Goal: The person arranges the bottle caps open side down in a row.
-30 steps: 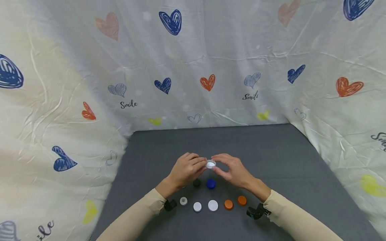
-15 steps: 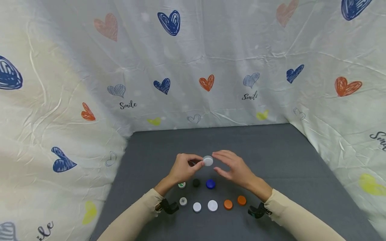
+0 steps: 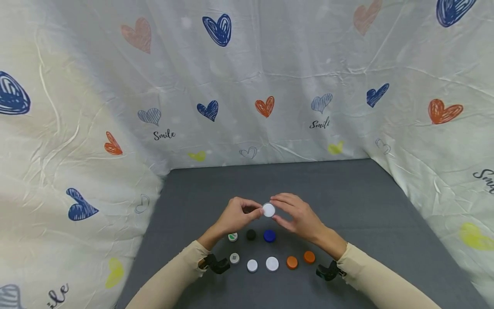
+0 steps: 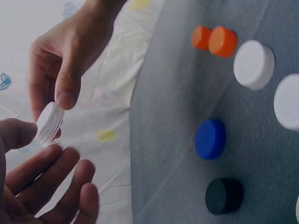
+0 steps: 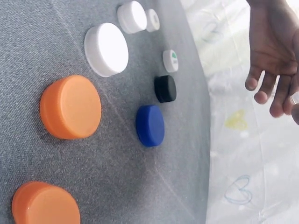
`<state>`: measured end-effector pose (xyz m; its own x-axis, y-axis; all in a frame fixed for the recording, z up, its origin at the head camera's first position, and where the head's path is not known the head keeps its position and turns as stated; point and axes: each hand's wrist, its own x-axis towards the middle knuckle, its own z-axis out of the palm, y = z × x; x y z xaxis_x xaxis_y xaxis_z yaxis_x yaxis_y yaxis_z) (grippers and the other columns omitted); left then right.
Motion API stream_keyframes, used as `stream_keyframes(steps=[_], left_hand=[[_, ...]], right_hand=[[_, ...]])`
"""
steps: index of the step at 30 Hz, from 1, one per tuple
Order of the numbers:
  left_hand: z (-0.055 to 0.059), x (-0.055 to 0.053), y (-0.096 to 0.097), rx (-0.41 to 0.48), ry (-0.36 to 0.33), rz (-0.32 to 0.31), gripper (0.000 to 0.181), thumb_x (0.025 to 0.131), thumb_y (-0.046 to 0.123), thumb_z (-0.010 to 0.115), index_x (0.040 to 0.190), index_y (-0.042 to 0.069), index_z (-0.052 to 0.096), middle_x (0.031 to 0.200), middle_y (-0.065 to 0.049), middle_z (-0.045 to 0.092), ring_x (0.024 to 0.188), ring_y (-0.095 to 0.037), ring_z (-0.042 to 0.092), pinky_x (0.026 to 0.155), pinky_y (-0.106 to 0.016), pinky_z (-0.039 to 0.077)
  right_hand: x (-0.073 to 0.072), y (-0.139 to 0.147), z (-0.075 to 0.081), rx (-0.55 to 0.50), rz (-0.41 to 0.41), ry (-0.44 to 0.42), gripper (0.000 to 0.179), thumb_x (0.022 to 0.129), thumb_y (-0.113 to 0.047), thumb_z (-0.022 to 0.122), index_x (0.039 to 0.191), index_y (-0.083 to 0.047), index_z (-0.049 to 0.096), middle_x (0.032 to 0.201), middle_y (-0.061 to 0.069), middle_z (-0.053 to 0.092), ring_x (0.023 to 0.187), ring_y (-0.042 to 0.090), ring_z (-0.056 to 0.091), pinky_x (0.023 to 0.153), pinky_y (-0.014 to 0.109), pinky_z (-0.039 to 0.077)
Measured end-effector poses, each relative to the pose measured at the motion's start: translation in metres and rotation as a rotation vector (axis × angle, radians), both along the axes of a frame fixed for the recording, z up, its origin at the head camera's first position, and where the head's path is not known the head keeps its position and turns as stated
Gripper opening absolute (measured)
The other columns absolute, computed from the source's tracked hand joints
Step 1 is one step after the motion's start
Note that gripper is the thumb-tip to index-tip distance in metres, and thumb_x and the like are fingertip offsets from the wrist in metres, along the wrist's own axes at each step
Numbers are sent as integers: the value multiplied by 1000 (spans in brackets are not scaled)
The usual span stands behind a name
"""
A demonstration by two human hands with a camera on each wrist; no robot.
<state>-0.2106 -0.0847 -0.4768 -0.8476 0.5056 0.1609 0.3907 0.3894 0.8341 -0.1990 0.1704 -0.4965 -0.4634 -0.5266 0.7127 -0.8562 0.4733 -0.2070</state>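
A white bottle cap with a clear ribbed side (image 4: 50, 123) is held up above the table between both hands. My left hand (image 3: 236, 215) pinches it from the left, its thumb on the white face and its index finger at the lower edge. From the other side my right hand (image 3: 297, 216) grips its edge between thumb and fingers, some of them hidden behind the cap in the left wrist view. Below the hands, a blue cap (image 3: 269, 235), a black cap (image 3: 251, 234) and a white cap with a green mark (image 3: 233, 237) lie on the grey cloth.
Nearer me runs a row of caps: a small white one with a grey square (image 3: 234, 258), a white cap (image 3: 252, 265), a larger white cap (image 3: 272, 263) and two orange caps (image 3: 292, 262). A heart-patterned curtain (image 3: 239, 128) surrounds the grey table (image 3: 347, 189).
The left hand has turned so its thumb shows, and the cap's white face tips toward me. Half a second ago my right fingers were apart from the cap; now they are on its edge.
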Motion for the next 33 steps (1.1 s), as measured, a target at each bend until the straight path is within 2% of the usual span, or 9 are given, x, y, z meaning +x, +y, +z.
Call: stream_keyframes(steps=[3, 7, 9, 11, 14, 20, 28, 33], left_hand=[[-2, 0, 2, -53, 166, 3, 23, 93, 32, 72, 111, 18, 77, 96, 3, 77, 80, -11, 72, 70, -30, 59], [-5, 0, 8, -139, 485, -1, 32, 87, 27, 79, 116, 12, 75, 105, -1, 76, 85, -12, 70, 72, -31, 59], [-6, 0, 12, -170, 616, -4, 36, 85, 26, 82, 116, 12, 74, 109, 0, 75, 89, -11, 70, 74, -29, 58], [-8, 0, 16, -180, 703, -6, 38, 83, 25, 84, 116, 11, 74, 110, 0, 75, 92, -12, 70, 77, -29, 58], [-11, -1, 23, -216, 777, -10, 37, 83, 27, 84, 116, 13, 74, 111, 2, 75, 96, -11, 69, 81, -29, 58], [-19, -1, 41, -349, 825, -38, 34, 85, 33, 81, 114, 17, 75, 111, 5, 75, 94, -11, 69, 80, -28, 57], [-26, -2, 64, -541, 768, -109, 29, 88, 38, 77, 111, 21, 76, 107, 8, 75, 92, -11, 67, 76, -29, 56], [-35, -3, 77, -670, 728, -155, 24, 89, 39, 75, 109, 25, 77, 102, 11, 75, 87, -12, 66, 70, -30, 53]], right_hand=[[1, 4, -2, 1, -32, -29, 48, 80, -19, 85, 124, -7, 70, 126, 9, 68, 120, 25, 61, 97, 44, 52], [2, 10, -5, -10, -62, -45, 49, 79, -19, 86, 125, -9, 70, 126, 6, 68, 118, 23, 61, 96, 41, 52], [3, 12, -5, -11, -65, -54, 49, 80, -19, 86, 125, -9, 69, 126, 5, 67, 118, 22, 61, 96, 40, 52], [4, 15, -5, -9, -71, -70, 49, 81, -20, 85, 127, -11, 69, 127, 5, 67, 119, 22, 61, 96, 40, 52], [7, 19, -4, -2, -81, -98, 49, 82, -21, 84, 127, -13, 68, 127, 5, 67, 118, 22, 61, 95, 42, 53], [14, 32, -6, 25, -106, -138, 45, 80, -21, 86, 122, -11, 71, 123, 7, 69, 114, 23, 63, 91, 43, 55], [23, 48, -22, 73, -161, -186, 42, 76, -21, 88, 115, -9, 74, 119, 8, 70, 108, 23, 65, 85, 44, 57], [27, 52, -35, 123, -209, -227, 41, 75, -24, 89, 111, -10, 76, 117, 6, 70, 107, 22, 66, 85, 43, 57]])
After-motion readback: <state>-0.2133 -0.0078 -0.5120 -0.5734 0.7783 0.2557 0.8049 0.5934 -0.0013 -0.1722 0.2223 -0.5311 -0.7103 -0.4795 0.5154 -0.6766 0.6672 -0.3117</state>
